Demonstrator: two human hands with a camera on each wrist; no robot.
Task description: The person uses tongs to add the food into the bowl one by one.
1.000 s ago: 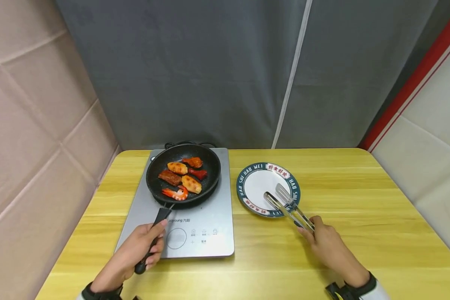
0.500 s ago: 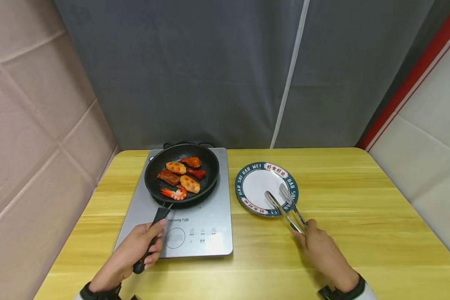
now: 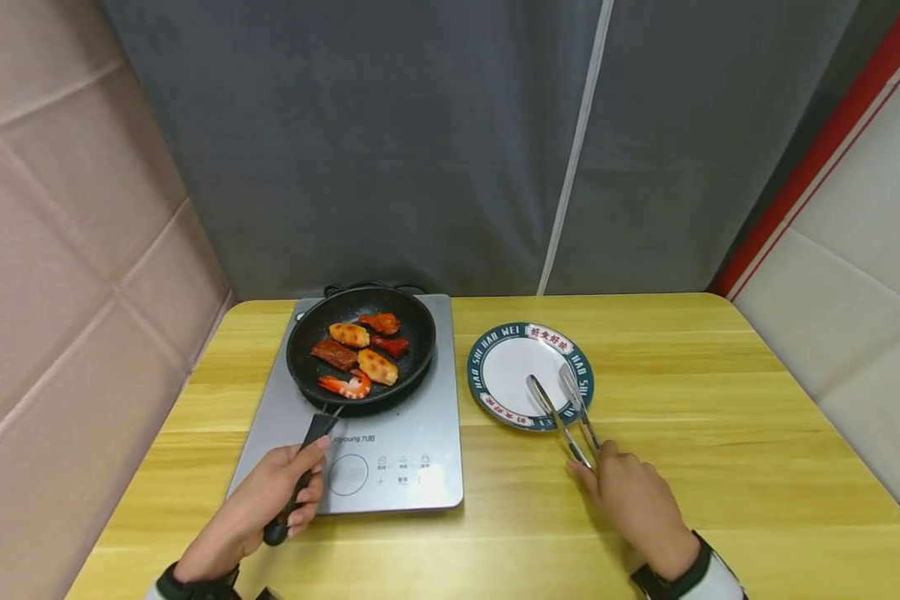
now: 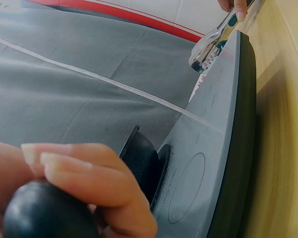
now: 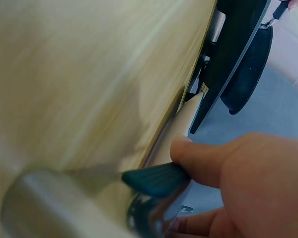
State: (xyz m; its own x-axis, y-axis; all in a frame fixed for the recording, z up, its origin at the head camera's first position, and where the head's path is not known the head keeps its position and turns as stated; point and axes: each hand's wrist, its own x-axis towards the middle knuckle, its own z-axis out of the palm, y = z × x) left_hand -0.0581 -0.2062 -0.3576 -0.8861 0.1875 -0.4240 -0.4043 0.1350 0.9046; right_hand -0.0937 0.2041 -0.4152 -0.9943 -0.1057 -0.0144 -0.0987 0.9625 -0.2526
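Note:
In the head view my left hand [image 3: 273, 492] grips the black handle of a frying pan [image 3: 311, 329] over a silver induction cooktop [image 3: 427, 425]. Inside the pan lie a shrimp [image 3: 345, 386], a brown slab of meat [image 3: 335, 354], a red drumstick [image 3: 390, 346], two golden browned pieces [image 3: 377, 367] and an orange-brown piece [image 3: 380, 323]. My right hand [image 3: 637, 500] holds metal tongs [image 3: 542, 395], their tips spread over a round plate [image 3: 506, 362] with nothing between them. The right wrist view shows the tongs' teal grip [image 5: 156, 179] under my thumb.
The plate stands right of the cooktop on a wooden table [image 3: 705, 400]. A black cord [image 3: 412, 289] lies behind the pan. A grey curtain [image 3: 390, 150] closes off the back, with pale panels at left [image 3: 82, 292] and right [image 3: 855, 333].
My right hand and the tongs have shifted a little left, and the tongs' tips now point more straight away from me. My left hand keeps its grip on the pan handle.

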